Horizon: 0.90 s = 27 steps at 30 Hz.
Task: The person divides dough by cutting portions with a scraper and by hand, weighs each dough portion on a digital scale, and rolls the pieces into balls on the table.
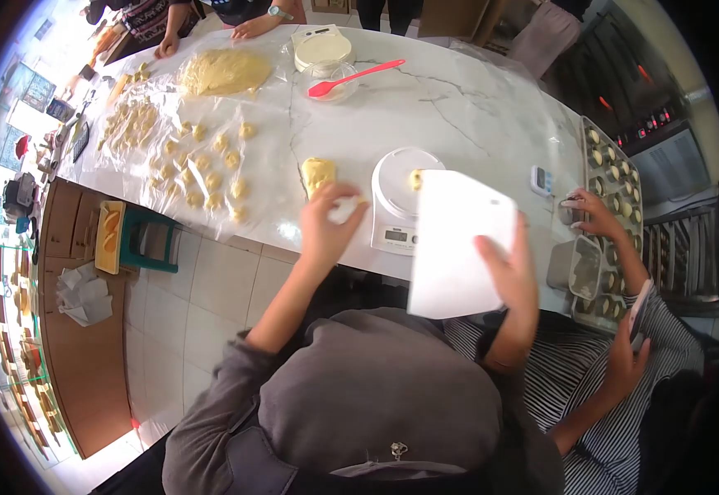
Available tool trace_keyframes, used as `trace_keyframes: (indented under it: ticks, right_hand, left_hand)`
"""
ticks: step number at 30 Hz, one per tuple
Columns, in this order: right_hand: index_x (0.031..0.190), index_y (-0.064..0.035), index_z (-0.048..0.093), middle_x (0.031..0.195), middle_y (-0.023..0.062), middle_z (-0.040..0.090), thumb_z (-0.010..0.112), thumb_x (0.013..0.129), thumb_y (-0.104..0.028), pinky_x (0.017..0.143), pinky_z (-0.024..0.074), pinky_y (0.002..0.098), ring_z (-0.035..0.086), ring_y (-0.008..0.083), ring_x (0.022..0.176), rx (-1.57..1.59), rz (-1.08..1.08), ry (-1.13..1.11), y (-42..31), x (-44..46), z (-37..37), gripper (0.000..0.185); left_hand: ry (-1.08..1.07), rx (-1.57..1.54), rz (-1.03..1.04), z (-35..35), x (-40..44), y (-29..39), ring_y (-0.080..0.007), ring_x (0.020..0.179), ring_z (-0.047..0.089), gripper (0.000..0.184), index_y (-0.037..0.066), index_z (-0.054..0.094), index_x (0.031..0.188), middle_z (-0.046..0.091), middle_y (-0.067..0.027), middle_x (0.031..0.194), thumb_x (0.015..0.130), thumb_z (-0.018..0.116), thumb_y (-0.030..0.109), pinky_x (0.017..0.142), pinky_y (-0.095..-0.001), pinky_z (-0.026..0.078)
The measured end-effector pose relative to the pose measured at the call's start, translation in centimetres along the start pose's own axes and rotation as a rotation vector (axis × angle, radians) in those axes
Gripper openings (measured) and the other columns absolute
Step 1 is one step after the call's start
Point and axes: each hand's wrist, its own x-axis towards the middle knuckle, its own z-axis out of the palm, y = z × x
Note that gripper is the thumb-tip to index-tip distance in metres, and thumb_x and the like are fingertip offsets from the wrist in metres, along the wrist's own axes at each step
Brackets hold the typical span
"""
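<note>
My right hand [512, 268] grips a flat white dough scraper [462, 247] with a small slot near one corner. The scraper hides the right side of a white kitchen scale [394, 194]. On the scale's round plate sits a small piece of yellow dough [415, 180], partly covered by the scraper. My left hand [330, 223] is raised left of the scale, thumb and forefinger pinched on what looks like a tiny bit of dough [363, 203]. Just beyond that hand, a larger lump of yellow dough [318, 173] lies on the marble table [475, 124].
Plastic sheeting at the left carries several small dough pieces [212, 180] and a big dough mass [226, 72]. A red spatula [367, 76] rests across a bowl. At right, a co-worker's hand [594, 213] touches a mould beside a tray [589, 132] and a timer [542, 181].
</note>
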Motion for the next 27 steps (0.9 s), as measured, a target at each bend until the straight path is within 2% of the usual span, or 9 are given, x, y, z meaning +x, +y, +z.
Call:
trace_keyframes:
  ticks: [1,3,7,10,13,16,19,22,27]
  right_hand:
    - [0.122,0.0024,0.039,0.100,0.0143,0.059,0.060,0.084,-0.011,0.078,0.0466,0.0303,0.058,0.0183,0.088,-0.040,0.070,0.084,-0.5,-0.5,-1.6,0.046]
    - [0.124,0.0013,0.039,0.107,0.0121,0.054,0.060,0.084,-0.012,0.083,0.0429,0.0292,0.053,0.0171,0.095,-0.075,0.056,0.163,0.7,-1.1,-4.0,0.047]
    - [0.125,0.0004,0.039,0.110,0.0098,0.051,0.059,0.084,-0.011,0.087,0.0399,0.0282,0.049,0.0161,0.099,-0.093,0.068,0.248,2.0,-2.0,-5.8,0.047]
    - [0.121,0.0018,0.040,0.109,0.0134,0.051,0.060,0.084,-0.013,0.090,0.0382,0.0319,0.049,0.0202,0.101,-0.104,0.104,0.272,2.6,-2.7,-6.0,0.045]
    - [0.121,0.0020,0.040,0.109,0.0134,0.051,0.059,0.084,-0.014,0.089,0.0384,0.0319,0.049,0.0207,0.100,-0.087,0.102,0.262,2.9,-3.0,-5.9,0.045]
    - [0.122,0.0020,0.039,0.109,0.0135,0.051,0.059,0.084,-0.014,0.090,0.0381,0.0323,0.049,0.0210,0.100,-0.110,0.113,0.244,2.5,-2.9,-6.1,0.045]
    - [0.122,0.0018,0.039,0.109,0.0139,0.051,0.059,0.084,-0.014,0.090,0.0376,0.0323,0.049,0.0211,0.101,-0.096,0.090,0.275,2.6,-2.5,-6.2,0.045]
    - [0.126,0.0015,0.038,0.110,0.0115,0.051,0.059,0.084,-0.012,0.087,0.0397,0.0287,0.049,0.0176,0.099,-0.148,0.072,0.245,2.8,-1.9,-6.4,0.048]
    - [0.125,0.0013,0.038,0.111,0.0114,0.051,0.059,0.085,-0.012,0.086,0.0403,0.0286,0.050,0.0174,0.098,-0.107,0.042,0.240,2.7,-0.9,-5.7,0.047]
  left_hand:
    - [0.020,-0.008,0.152,1.8,1.0,0.0,-0.0236,0.089,0.058,0.020,0.008,0.064,0.082,0.061,-0.0073,0.096,0.065,0.074,0.005,0.072,-0.0309,0.045]
    - [-0.041,0.136,0.301,4.7,2.6,0.6,-0.0262,0.103,0.052,0.019,0.011,0.066,0.081,0.057,-0.0056,0.107,0.064,0.073,0.008,0.082,-0.0364,0.041]
    - [-0.205,0.303,0.434,8.5,4.1,0.2,-0.0239,0.117,0.043,0.015,0.016,0.068,0.080,0.053,0.0000,0.115,0.065,0.072,0.017,0.094,-0.0480,0.030]
    - [-0.269,0.491,0.400,9.9,4.2,-1.7,-0.0231,0.119,0.040,0.016,0.017,0.069,0.081,0.052,0.0002,0.117,0.066,0.072,0.021,0.097,-0.0502,0.028]
    - [-0.304,0.468,0.444,8.4,4.2,-0.6,-0.0234,0.121,0.038,0.021,0.018,0.068,0.086,0.052,-0.0003,0.118,0.066,0.070,0.021,0.099,-0.0517,0.026]
    - [-0.201,0.297,0.436,6.9,3.8,0.0,-0.0249,0.118,0.040,0.030,0.018,0.067,0.094,0.051,-0.0023,0.118,0.065,0.069,0.019,0.098,-0.0509,0.027]
    - [-0.112,0.257,0.420,5.6,3.6,-0.5,-0.0260,0.115,0.043,0.036,0.016,0.065,0.100,0.052,-0.0034,0.116,0.064,0.067,0.016,0.097,-0.0485,0.028]
    - [-0.034,0.310,0.429,4.7,3.5,-1.3,-0.0266,0.113,0.045,0.038,0.015,0.064,0.101,0.051,-0.0031,0.116,0.063,0.068,0.012,0.091,-0.0431,0.033]
    - [0.036,0.362,0.370,3.3,3.3,-1.8,-0.0257,0.113,0.045,0.036,0.015,0.064,0.100,0.052,-0.0027,0.113,0.064,0.068,0.011,0.093,-0.0435,0.031]
